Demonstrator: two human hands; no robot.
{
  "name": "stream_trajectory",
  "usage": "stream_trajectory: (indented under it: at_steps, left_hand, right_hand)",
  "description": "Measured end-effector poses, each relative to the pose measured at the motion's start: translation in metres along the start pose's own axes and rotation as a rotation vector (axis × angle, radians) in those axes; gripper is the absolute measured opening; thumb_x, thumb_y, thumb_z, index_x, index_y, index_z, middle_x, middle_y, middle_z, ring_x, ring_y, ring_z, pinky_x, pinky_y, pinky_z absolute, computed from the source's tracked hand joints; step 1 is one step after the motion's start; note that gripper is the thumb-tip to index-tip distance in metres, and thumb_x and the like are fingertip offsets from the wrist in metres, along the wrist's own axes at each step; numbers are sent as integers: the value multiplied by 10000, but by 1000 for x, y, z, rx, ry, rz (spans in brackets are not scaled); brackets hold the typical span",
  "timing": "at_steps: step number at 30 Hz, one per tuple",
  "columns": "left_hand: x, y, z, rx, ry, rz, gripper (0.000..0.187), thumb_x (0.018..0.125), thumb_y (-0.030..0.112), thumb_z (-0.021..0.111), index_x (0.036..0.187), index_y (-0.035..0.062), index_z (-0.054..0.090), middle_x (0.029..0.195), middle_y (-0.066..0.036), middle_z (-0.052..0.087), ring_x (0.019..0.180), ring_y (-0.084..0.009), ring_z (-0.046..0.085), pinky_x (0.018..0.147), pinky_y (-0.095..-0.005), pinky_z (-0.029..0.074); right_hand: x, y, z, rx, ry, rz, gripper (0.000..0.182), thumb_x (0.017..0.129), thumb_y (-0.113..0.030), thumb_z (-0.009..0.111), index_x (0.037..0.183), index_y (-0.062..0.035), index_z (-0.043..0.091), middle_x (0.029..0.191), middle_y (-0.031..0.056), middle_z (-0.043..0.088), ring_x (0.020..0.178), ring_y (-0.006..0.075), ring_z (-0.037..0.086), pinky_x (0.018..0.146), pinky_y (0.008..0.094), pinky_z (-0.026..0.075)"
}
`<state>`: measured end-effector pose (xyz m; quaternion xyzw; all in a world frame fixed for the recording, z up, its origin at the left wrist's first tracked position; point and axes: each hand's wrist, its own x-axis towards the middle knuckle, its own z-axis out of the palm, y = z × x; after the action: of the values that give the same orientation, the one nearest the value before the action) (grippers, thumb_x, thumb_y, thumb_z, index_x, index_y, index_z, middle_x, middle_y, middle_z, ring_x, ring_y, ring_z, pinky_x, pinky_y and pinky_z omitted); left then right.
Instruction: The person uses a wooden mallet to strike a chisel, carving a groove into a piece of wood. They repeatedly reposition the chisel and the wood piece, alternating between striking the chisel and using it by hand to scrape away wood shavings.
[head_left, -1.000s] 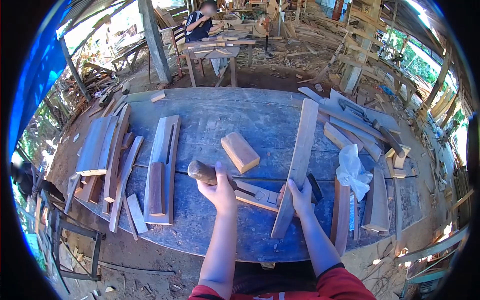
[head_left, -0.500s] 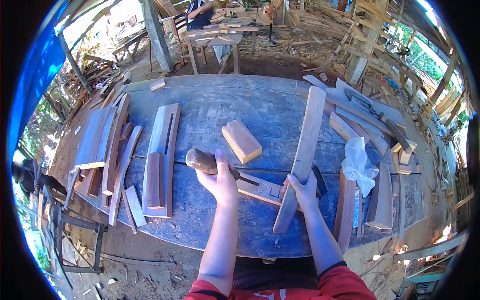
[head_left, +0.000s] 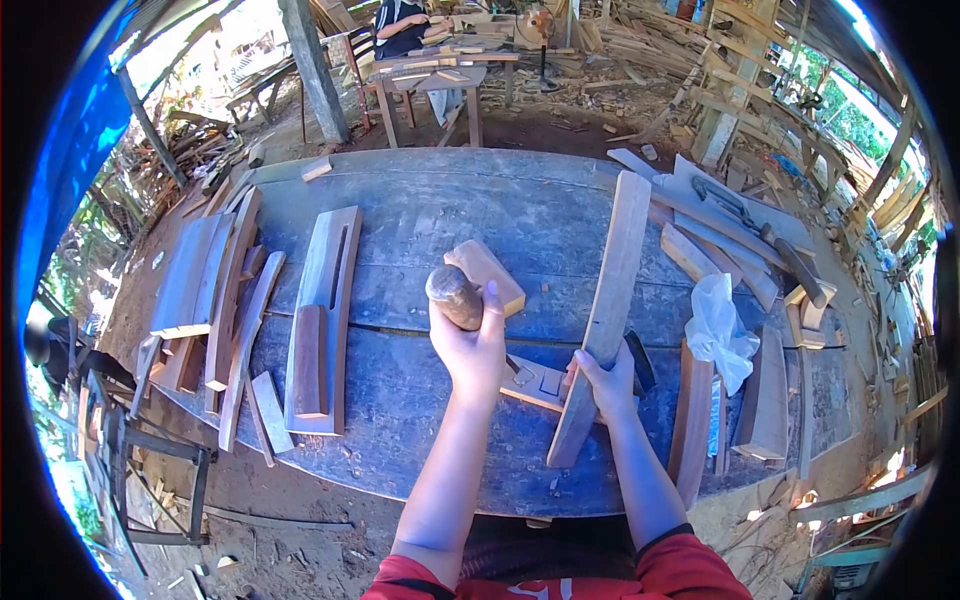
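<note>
Tabletop (head_left: 400,400) around both hands: blue, worn to grey in patches. Tool handle (head_left: 456,297) in left hand (head_left: 470,350): brown, paler at the rounded end. Long board (head_left: 612,270) in right hand (head_left: 607,385): muted grey-brown. Marked piece (head_left: 538,385) between hands: light tan, thin dark outlines drawn on it. Block (head_left: 492,275) just beyond left hand: warm tan-brown. Slotted board (head_left: 325,270), left of left hand: pale tan; short strip (head_left: 310,362) on it reddish-brown. Plastic bag (head_left: 718,330), right of right hand: cloudy white. Sleeves (head_left: 683,567) behind hands: red, dark-edged.
</note>
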<state>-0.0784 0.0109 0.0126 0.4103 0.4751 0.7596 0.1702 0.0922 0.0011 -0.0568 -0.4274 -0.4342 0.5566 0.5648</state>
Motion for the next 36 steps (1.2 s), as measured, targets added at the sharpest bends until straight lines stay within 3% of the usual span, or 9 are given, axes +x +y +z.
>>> stream_trajectory:
  at_steps: [9, 12, 14, 19, 24, 25, 29, 31, 36]
  left_hand:
    - [0, 5, 5, 9, -43, -16, 197, 822, 94, 615, 900, 32, 445, 729, -27, 515, 555, -62, 495, 481, -195, 402]
    - [-1, 13, 8, 10, -84, -65, 189, 818, 83, 609, 906, 27, 451, 748, -25, 516, 606, -68, 500, 535, -206, 417]
    - [0, 23, 10, 38, -129, -34, 209, 798, 102, 623, 941, 13, 498, 803, -50, 596, 734, -94, 558, 680, -245, 461]
    - [1, 20, 12, 126, -102, 9, 212, 767, 93, 627, 920, 16, 502, 767, -49, 601, 682, -94, 557, 645, -251, 465]
    - [-4, 23, 22, 128, -156, 37, 221, 747, 101, 636, 872, 2, 483, 734, -131, 599, 651, -216, 606, 616, -305, 475]
    - [-4, 19, 23, 126, -220, -27, 247, 734, 114, 645, 864, -1, 469, 741, -176, 592, 682, -293, 616, 623, -337, 473]
    - [-3, 24, 25, 194, -283, -28, 284, 725, 121, 643, 897, -8, 459, 774, -200, 591, 726, -323, 612, 652, -365, 468]
    - [-1, 25, 26, 194, -301, -47, 279, 726, 120, 639, 897, -10, 460, 776, -202, 591, 725, -324, 612, 652, -365, 468]
    - [1, 26, 25, 182, -312, -83, 268, 729, 121, 631, 891, -11, 463, 775, -205, 594, 728, -332, 612, 655, -364, 469]
  right_hand:
    - [-2, -4, 3, 0, 26, -16, 352, 750, -149, 689, 952, -18, 433, 668, 90, 566, 517, 172, 574, 482, 283, 489]
    - [-2, -5, 1, 22, -4, 16, 426, 738, -110, 690, 1022, 14, 398, 700, 97, 575, 551, 180, 597, 512, 296, 501]
    - [0, -1, -1, 33, -20, 9, 457, 706, -76, 714, 1023, 8, 396, 704, 94, 574, 554, 181, 597, 515, 296, 503]
    - [1, 5, -3, 85, -53, -45, 512, 655, -22, 740, 1029, 1, 392, 723, 96, 576, 558, 183, 599, 520, 299, 506]
    - [2, -1, -2, 13, -55, -4, 517, 654, -12, 737, 1032, 2, 384, 724, 92, 569, 570, 184, 601, 527, 300, 508]
    - [2, -3, -4, -61, -41, -8, 527, 655, -15, 736, 1050, 15, 387, 750, 96, 573, 577, 180, 602, 531, 297, 510]
    - [10, -29, -33, -475, -40, -232, 585, 643, -26, 741, 1115, 48, 404, 858, 115, 581, 598, 173, 606, 514, 284, 509]
    - [-12, -104, -22, -426, -7, 7, 671, 573, -160, 802, 1131, 1, 466, 969, 110, 582, 836, 209, 599, 732, 328, 484]
    - [-23, -179, -54, -879, -47, -447, 672, 531, -246, 792, 1091, -10, 505, 962, 123, 604, 841, 258, 613, 781, 377, 471]
